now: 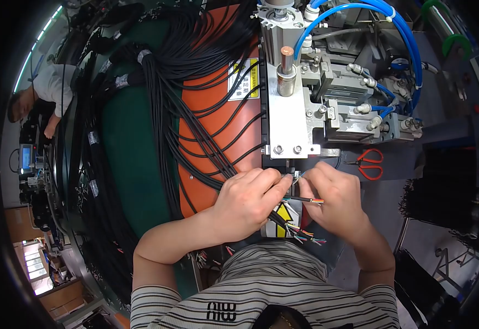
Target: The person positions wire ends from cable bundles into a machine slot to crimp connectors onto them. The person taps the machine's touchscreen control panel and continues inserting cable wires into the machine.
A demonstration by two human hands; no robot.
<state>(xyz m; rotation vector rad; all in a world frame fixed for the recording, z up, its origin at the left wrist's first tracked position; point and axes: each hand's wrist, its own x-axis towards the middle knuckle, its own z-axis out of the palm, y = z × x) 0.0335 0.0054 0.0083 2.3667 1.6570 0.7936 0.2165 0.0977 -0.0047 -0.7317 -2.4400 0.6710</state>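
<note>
My left hand (246, 202) is closed round black cables, with its thumb and finger pinched at the foot of the metal press (286, 126). Below that hand, stripped cable ends (300, 233) fan out in red, green and white wires. Facing it from the right, my right hand (333, 197) has its fingertips pinched beside a small white connector (297, 174). Thin wires run between the two sets of fingertips. One cable end (315, 201) with bared coloured wires passes in front of my right fingers. What the right fingertips grip is too small to make out.
Red-handled scissors (371, 164) lie right of the press. A thick bundle of black cables (160, 120) crosses the orange surface (245, 131) and green mat (132, 159). Blue air hoses (415, 49) curve at the upper right. Another person (53, 90) is at the far left.
</note>
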